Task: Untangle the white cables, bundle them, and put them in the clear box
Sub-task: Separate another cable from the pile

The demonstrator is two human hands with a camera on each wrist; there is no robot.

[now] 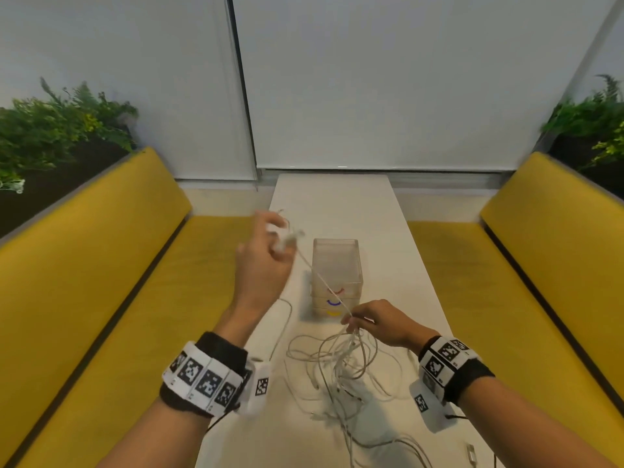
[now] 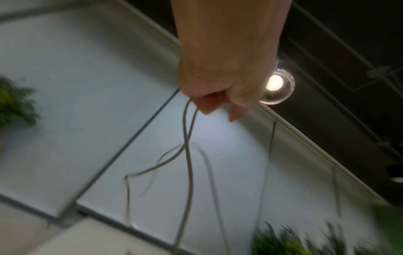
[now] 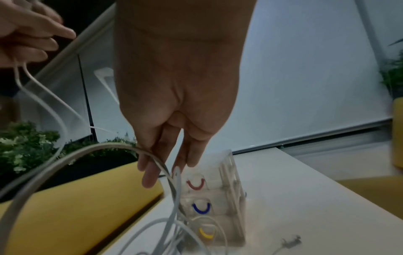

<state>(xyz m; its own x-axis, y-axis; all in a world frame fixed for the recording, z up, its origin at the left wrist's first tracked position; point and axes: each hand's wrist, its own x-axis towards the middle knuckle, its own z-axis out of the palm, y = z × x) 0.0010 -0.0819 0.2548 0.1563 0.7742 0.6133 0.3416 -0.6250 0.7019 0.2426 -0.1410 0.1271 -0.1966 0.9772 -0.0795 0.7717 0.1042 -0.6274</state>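
A tangle of white cables [image 1: 341, 363] lies on the white table [image 1: 398, 251] in front of the clear box [image 1: 337, 265], which bears red, blue and yellow handles [image 3: 197, 185]. My left hand [image 1: 270, 244] is raised left of the box and grips a small coil of white cable [image 2: 187, 138] in curled fingers. One strand [image 1: 320, 282] runs taut from it down to my right hand [image 1: 358, 320], which pinches several strands [image 3: 172, 182] above the pile, just before the box.
Yellow benches [image 1: 101, 282] flank the narrow table on both sides, with green plants [image 1: 50, 130] behind them. A loose cable [image 1: 283, 325] trails off the table's left edge, and a connector [image 1: 471, 456] lies at the near right.
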